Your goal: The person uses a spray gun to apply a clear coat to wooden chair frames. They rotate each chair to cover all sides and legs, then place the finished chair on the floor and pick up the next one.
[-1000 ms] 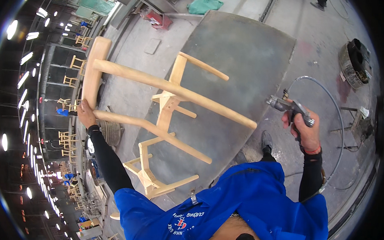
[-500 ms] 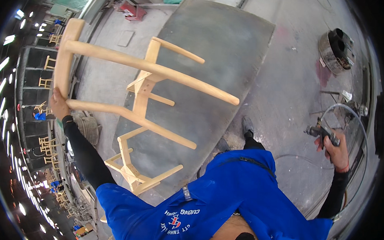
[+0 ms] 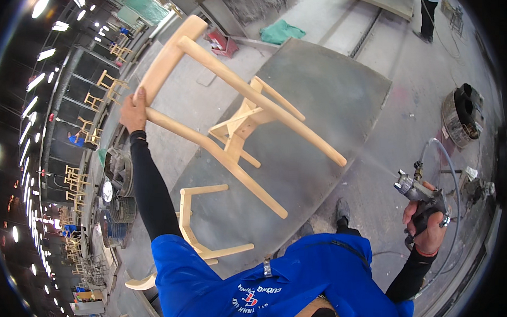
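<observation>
My left hand (image 3: 134, 112) grips a pale wooden chair frame (image 3: 209, 137) by its curved backrest, at the corner where one long leg joins. The frame is tilted, its long legs reaching over a grey board (image 3: 323, 88). Off to the right, my right hand (image 3: 428, 229) is wrapped round a spray gun (image 3: 417, 189) with a hose (image 3: 453, 160) attached. A faint mist leaves its nozzle toward the chair frame, which the nozzle stands apart from. A second wooden frame (image 3: 187, 215) rests near the board's near left part, partly hidden by my sleeve.
Metal drums (image 3: 117, 209) stand at the left, and a round bucket (image 3: 460, 118) at the right. A red box (image 3: 221, 44) and green cloth (image 3: 283, 32) lie beyond the board. Another person (image 3: 428, 19) stands at the far right. More chairs line the far left.
The chair frame and my left hand have shifted right in the view. My right hand has turned the spray gun, and mist now shows at its nozzle. Another person has come into view.
</observation>
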